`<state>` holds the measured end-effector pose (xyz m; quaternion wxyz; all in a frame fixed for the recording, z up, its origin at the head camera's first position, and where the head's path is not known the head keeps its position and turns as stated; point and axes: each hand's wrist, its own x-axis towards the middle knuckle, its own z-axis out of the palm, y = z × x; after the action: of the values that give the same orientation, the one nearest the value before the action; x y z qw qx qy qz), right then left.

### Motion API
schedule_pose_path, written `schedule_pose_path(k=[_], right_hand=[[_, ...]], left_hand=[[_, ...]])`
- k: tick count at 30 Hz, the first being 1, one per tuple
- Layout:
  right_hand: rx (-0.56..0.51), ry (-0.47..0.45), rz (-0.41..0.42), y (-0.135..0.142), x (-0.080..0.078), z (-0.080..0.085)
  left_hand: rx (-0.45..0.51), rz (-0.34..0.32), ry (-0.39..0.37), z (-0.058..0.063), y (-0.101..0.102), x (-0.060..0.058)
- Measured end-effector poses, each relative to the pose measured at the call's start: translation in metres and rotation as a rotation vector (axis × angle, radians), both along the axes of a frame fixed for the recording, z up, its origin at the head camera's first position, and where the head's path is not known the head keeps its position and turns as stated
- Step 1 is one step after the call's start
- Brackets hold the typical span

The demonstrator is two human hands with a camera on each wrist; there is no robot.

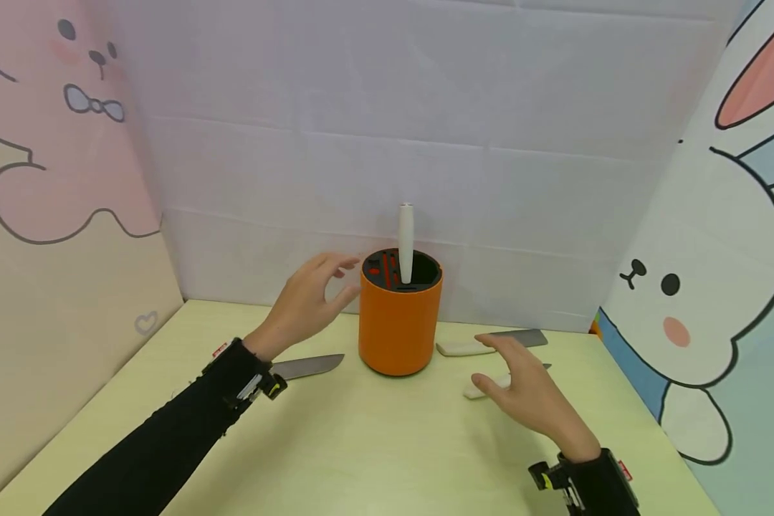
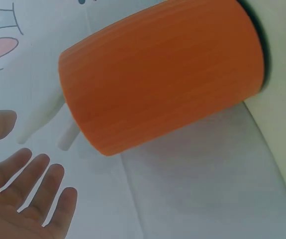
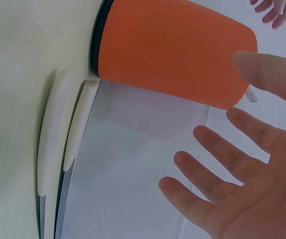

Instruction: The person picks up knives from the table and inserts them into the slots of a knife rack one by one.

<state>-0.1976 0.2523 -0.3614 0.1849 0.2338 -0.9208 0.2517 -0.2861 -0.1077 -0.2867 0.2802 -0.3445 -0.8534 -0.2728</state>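
Observation:
An orange knife block, round with a black slotted top, stands upright on the table. One white handle rises from its top; in the left wrist view two pale handles stick out past the rim. My left hand is beside the block's upper left, fingers spread and holding nothing. Over the right side hovers my right hand, also spread and holding nothing. Beneath and behind it lie a white-handled, broad-bladed knife and a second knife, partly covered by the hand.
Another knife, its blade showing, lies left of the block; my left wrist hides its handle. The pale yellow table meets a white sheet at the back. Walls with cartoon animals stand on both sides.

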Motion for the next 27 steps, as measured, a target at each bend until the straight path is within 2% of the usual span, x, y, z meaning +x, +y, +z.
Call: schedule_pose_path(k=[3,6,15,21,27], right_hand=[[-0.001,0.013,0.007,0.005,-0.002,-0.003],[0.003,0.008,0.008,0.010,-0.004,-0.007],[0.027,0.001,-0.030,0.024,-0.008,-0.019],[0.044,0.009,-0.049,0.030,-0.010,-0.027],[0.056,-0.020,-0.049,0.033,-0.010,-0.030]], left_hand=[[-0.040,0.048,0.021,-0.019,-0.013,0.010],[-0.073,0.065,0.036,-0.037,-0.022,0.016],[-0.105,0.038,0.063,-0.083,-0.031,0.028],[-0.126,0.025,0.020,-0.102,-0.033,0.034],[-0.121,0.012,0.010,-0.113,-0.035,0.035]])
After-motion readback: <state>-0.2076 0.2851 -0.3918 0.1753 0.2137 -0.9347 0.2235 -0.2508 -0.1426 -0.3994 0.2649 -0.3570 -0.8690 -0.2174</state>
